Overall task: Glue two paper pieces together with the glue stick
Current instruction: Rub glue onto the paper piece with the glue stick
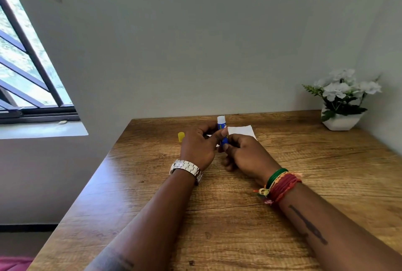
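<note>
While the glue stick (222, 128) stands upright at the centre of the frame with its yellow cap (181, 136) off and lying on the wooden table (217, 216) to the left, the step in hand looks like winding the glue up. It is best done by turning the base gently, raising only a little white tip. The left hand (199, 146) curls around the barrel, thumb pressed to it. The right hand (245, 154) closes on the lower end. White paper (240, 130) lies just behind the hands, partly hidden.
</note>
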Motion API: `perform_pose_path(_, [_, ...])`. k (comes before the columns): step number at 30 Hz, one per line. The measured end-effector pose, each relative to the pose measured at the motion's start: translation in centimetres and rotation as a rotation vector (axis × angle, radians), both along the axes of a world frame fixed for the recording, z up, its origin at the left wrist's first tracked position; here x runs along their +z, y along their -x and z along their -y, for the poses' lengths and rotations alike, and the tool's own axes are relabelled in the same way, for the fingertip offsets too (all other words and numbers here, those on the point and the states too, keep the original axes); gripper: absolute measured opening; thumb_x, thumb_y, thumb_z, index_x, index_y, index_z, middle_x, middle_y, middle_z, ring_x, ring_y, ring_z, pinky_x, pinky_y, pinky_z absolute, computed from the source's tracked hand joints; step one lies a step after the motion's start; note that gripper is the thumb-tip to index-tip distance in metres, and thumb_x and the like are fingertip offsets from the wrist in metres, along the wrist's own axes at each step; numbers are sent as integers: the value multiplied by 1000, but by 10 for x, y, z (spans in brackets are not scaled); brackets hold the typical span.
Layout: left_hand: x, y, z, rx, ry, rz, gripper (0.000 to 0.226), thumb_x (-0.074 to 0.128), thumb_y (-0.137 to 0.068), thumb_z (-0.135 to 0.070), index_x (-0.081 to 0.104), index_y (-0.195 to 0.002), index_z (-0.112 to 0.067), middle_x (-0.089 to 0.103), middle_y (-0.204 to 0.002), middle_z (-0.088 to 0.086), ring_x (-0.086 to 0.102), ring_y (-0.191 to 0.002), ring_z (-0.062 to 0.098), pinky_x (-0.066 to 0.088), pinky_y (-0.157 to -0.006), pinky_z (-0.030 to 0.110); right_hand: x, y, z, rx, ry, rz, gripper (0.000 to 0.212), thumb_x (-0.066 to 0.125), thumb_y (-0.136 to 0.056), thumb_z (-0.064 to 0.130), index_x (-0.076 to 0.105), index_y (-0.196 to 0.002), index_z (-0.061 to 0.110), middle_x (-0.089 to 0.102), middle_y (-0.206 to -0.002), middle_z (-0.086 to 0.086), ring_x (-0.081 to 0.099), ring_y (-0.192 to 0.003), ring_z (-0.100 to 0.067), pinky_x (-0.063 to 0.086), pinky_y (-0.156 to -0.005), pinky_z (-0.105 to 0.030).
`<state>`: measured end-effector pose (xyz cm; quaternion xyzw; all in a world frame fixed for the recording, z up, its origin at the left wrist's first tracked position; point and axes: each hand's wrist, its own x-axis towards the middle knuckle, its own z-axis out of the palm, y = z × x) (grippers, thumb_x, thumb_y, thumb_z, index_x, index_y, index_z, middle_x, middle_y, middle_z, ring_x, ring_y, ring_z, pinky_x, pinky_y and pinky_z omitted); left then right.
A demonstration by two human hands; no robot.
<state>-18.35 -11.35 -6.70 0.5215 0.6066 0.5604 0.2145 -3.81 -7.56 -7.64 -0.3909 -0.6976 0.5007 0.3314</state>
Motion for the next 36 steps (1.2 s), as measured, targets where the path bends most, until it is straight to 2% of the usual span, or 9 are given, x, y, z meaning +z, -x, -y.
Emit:
perform_pose_path(4, [1,0,0,-4,5,23,29,75,-87,-35,76,-114,-23,76,-100,-11,70,-89,-1,49,-65,8,2,1,0,-46,-21,11,36,78,-88,30,58,-115,19,72,-93,-10,74,-67,-31,61,-58,-35])
perform_pose_path(7, [1,-2,0,-8,5,17,29,76,-87,-34,76,-114,-23,76,-101,-11,69,-90,-1,48,-66,7,1,0,-2,-101,-16,-18,33,83,-84,24,59,-103,12,71,-88,-13,69,-55,-22,56,-50,-29])
perform_pose_path(13, [0,-2,0,-10,-3,-12,28,75,-88,-33,75,-115,-24,75,-100,-13,67,-89,-5,46,-64,3,1,-2,-4,-61,-18,-6,14,71,-94,18,66,-107,12,71,-71,-10,66,-50,-15,52,-48,-24])
perform_pose_path(17, [0,-1,1,4,10,-11,29,76,-88,-34,74,-115,-27,73,-94,-18,67,-84,-11,47,-62,4,0,0,-1,-11,-12,-7,15,58,-102,15,65,-115,15,77,-86,-6,66,-54,-18,56,-53,-32])
perform_pose_path(21, [1,-1,2,6,17,11,33,75,-87,-38,74,-118,-25,76,-102,-13,70,-90,-2,50,-68,11,3,1,2,4,5,-34,27,64,-99,20,61,-126,17,74,-90,-8,67,-57,-19,56,-53,-31])
perform_pose_path(24, [2,-2,3,-4,12,32,33,76,-87,-36,75,-117,-24,76,-103,-11,70,-92,1,53,-72,18,5,1,3,-49,20,-26,37,79,-88,26,57,-116,16,69,-93,-11,67,-55,-16,54,-50,-27])
perform_pose_path(28, [2,-5,3,2,16,0,26,76,-87,-35,75,-113,-28,73,-96,-18,69,-91,-2,56,-76,23,6,-2,2,-101,-23,4,26,79,-88,24,61,-102,11,71,-74,-10,63,-45,-11,50,-43,-22])
perform_pose_path(31, [2,-5,2,5,25,7,28,76,-87,-35,75,-114,-26,75,-103,-11,70,-95,5,58,-82,30,6,-3,1,-94,-25,10,20,75,-91,23,64,-101,11,70,-66,-8,63,-44,-13,49,-42,-21])
perform_pose_path(36, [3,-4,4,19,36,6,31,76,-86,-39,76,-115,-26,76,-101,-13,70,-92,2,56,-77,24,3,0,1,-61,5,-39,19,73,-93,23,65,-109,14,71,-72,-10,65,-48,-17,53,-47,-27])
